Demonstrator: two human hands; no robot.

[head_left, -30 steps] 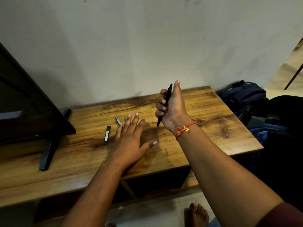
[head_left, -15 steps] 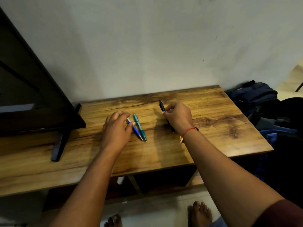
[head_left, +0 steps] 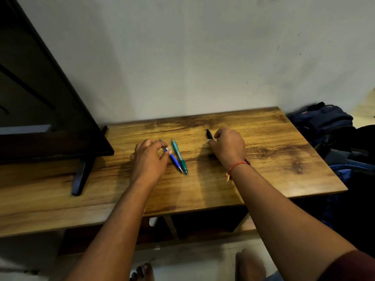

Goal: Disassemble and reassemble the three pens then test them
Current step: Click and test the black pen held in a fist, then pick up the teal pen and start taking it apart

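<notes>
Three pens lie on the wooden table point(head_left: 284, 171). My left hand point(head_left: 149, 159) pinches the upper part of the blue pen point(head_left: 175, 160) between thumb and fingers. The green pen point(head_left: 179, 157) lies right beside it, parallel, untouched. My right hand point(head_left: 228, 147), with a red thread at the wrist, curls over the black pen point(head_left: 209, 134), whose top end sticks out past the fingers while the rest is hidden under the hand.
A black TV point(head_left: 40, 110) on a stand leg point(head_left: 81, 175) fills the left of the table. A plain wall rises behind. Dark bags point(head_left: 324, 122) are piled to the right of the table. My bare feet point(head_left: 249, 264) are on the tiled floor below.
One second ago my right hand held the black pen upright in the air; it has since lowered it onto the table. My left hand went from lying flat to pinching the blue pen.
</notes>
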